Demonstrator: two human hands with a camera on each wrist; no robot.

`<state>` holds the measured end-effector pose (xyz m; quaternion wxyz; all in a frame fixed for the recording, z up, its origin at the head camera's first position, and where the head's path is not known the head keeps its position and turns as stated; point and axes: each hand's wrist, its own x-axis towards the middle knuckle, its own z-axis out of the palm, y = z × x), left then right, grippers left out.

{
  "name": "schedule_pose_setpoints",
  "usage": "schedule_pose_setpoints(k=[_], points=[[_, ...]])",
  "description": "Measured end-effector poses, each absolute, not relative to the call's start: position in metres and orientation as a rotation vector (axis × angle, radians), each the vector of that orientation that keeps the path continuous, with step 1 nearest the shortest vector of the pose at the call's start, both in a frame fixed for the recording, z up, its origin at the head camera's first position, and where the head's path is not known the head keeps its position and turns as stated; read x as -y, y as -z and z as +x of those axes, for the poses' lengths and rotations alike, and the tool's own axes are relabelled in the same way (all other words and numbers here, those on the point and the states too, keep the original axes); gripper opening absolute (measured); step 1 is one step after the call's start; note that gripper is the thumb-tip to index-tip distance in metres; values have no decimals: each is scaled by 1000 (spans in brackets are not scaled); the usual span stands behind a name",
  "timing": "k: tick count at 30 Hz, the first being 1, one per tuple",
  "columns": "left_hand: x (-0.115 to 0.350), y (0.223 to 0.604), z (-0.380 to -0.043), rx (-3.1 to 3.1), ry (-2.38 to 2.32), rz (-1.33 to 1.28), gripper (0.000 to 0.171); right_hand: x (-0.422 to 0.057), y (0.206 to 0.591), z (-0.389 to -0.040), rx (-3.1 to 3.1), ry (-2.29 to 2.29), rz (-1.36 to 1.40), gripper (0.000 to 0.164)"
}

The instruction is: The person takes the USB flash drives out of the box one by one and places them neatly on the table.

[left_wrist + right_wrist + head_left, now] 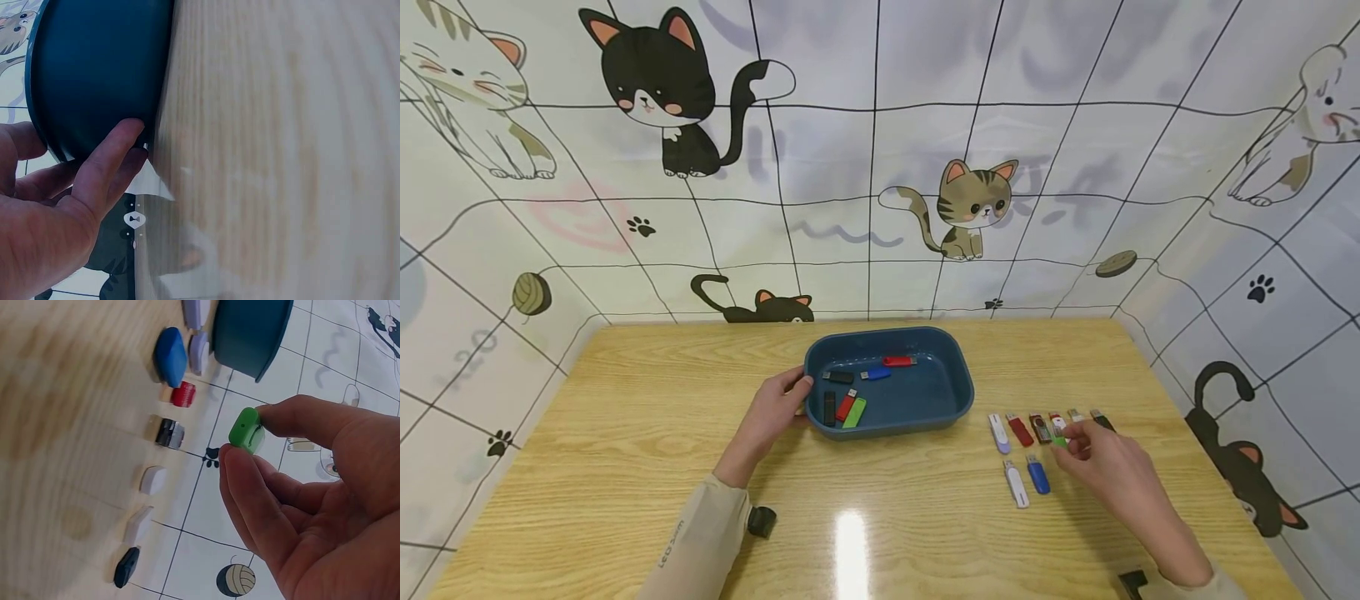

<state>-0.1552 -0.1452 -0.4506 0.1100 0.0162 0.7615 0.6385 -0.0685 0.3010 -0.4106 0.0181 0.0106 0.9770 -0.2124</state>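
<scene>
My left hand (779, 397) grips the left end of a dark blue plastic bin (964, 392). Its thumb is at the rim (36, 94) and its fingers lie against the outer wall. Inside the bin are several USB sticks, among them a lime green one (854, 413) and a blue one (876, 374). Over the loose sticks at the right, my right hand (1108, 462) pinches a green USB stick (245, 430) between thumb and fingertips, above the table. Under and beside that hand lie a row of USB sticks, including a red one (1020, 430) and a black one (1102, 419).
Nearer me than the row lie a white USB stick (1017, 484) and a blue USB stick (1037, 475). The wooden table (647, 392) meets cat-printed sheets (835, 167) at the back and both sides.
</scene>
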Motion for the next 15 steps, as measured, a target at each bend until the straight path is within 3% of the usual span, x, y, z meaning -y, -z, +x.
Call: schedule_pose_setpoints(k=[15], points=[[146, 452, -156, -2232, -1882, 44, 48, -306, 429, -67, -2952, 573, 31, 24]])
